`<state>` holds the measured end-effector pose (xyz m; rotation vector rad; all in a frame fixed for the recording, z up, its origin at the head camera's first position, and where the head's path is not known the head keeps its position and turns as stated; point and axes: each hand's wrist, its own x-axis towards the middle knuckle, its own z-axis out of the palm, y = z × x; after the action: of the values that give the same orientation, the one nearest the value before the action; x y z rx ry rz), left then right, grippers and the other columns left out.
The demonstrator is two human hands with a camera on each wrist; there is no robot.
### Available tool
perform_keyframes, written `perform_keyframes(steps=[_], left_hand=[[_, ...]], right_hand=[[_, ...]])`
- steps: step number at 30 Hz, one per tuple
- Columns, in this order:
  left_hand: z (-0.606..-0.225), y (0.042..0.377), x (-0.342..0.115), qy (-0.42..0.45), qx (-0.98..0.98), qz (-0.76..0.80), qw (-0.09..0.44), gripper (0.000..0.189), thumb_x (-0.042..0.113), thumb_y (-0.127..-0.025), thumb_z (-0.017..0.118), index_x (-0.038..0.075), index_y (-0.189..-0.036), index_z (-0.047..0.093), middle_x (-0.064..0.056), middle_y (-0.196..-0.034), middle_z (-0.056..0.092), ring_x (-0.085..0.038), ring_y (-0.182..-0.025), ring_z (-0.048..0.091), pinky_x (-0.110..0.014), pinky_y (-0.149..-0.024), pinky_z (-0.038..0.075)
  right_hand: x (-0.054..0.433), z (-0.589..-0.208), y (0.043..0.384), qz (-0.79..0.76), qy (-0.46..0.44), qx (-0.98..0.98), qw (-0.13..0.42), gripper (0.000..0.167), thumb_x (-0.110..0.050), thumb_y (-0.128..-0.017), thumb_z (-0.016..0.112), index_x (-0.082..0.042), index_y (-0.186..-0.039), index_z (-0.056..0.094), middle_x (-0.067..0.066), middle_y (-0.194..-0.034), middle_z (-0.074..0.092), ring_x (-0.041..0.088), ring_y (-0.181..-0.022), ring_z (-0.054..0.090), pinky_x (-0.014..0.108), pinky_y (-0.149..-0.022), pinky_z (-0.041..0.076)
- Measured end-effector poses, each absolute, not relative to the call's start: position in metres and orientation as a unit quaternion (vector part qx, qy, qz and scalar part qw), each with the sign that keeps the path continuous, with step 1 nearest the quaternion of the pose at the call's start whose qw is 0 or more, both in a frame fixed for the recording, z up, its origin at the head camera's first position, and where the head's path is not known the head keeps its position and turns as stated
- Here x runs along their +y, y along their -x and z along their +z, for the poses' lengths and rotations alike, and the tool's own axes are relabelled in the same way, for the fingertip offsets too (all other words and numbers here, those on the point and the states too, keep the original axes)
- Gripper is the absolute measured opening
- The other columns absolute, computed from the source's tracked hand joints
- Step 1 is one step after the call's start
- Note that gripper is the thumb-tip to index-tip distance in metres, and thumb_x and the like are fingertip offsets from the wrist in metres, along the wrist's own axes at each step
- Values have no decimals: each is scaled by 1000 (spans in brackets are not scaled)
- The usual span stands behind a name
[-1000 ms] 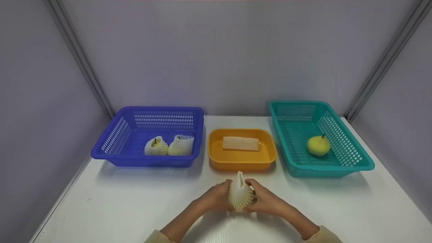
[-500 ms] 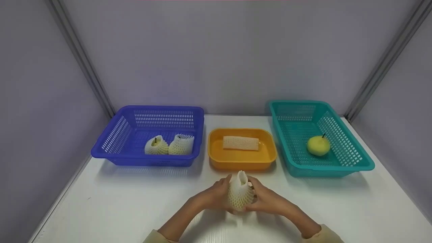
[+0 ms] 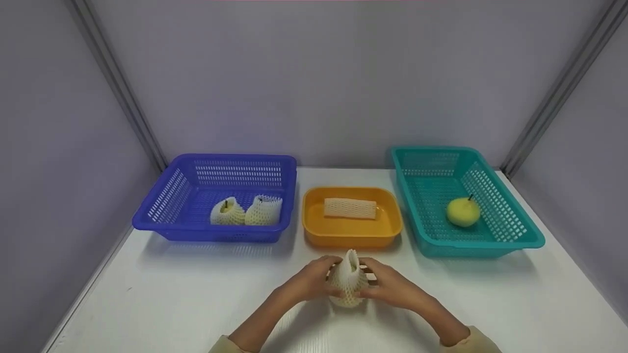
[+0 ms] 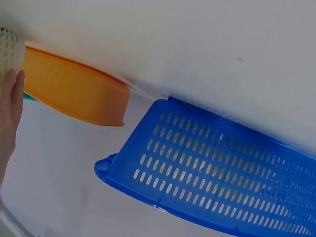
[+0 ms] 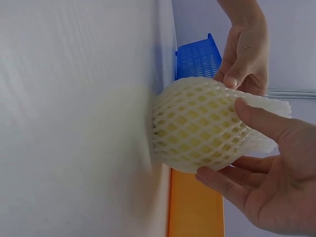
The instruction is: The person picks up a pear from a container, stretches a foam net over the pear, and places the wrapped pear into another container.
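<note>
A pale yellow pear in a white foam net sleeve (image 3: 348,287) stands upright between the hands, its base on or very near the white table. My left hand (image 3: 313,278) grips it from the left and my right hand (image 3: 391,285) from the right. In the right wrist view, the right thumb lies on the netted pear (image 5: 197,123) and the other fingers curl beneath it; the left hand's thumb touches its far side. The sleeve's open end rises above the fruit. The left wrist view shows only a sliver of the sleeve at its left edge.
Behind the hands stands an orange tray (image 3: 353,233) with a flattened foam net sleeve (image 3: 350,208) in it. To the left, a blue basket (image 3: 216,234) holds two netted pears (image 3: 263,212). A teal basket (image 3: 483,251) at right holds a bare pear (image 3: 463,212).
The netted pear has come down slightly to the table and stands more upright. Both hands have shifted their grip higher around it, with both thumbs now showing at the front.
</note>
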<state>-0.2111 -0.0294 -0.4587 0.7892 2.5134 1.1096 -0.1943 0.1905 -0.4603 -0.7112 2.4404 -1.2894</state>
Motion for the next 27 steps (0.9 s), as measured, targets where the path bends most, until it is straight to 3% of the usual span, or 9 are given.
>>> perform_keyframes(steps=[11, 27], left_hand=[[-466, 211, -30, -271, 869, 380, 163, 70, 7, -71, 79, -2, -129, 41, -12, -123, 48, -26, -111, 47, -36, -91, 41], [-477, 209, -25, -279, 875, 371, 139, 75, -1, -60, 82, -6, -124, 41, -11, -118, 48, -26, -110, 47, -37, -94, 39]], right_hand=[[190, -472, 196, -425, 240, 862, 138, 74, -25, -75, 77, -4, -134, 38, 16, -134, 41, 40, -115, 44, 49, -92, 39], [189, -483, 198, -422, 219, 866, 153, 83, -28, -70, 80, -3, -134, 34, 15, -131, 42, 36, -115, 44, 47, -92, 39]])
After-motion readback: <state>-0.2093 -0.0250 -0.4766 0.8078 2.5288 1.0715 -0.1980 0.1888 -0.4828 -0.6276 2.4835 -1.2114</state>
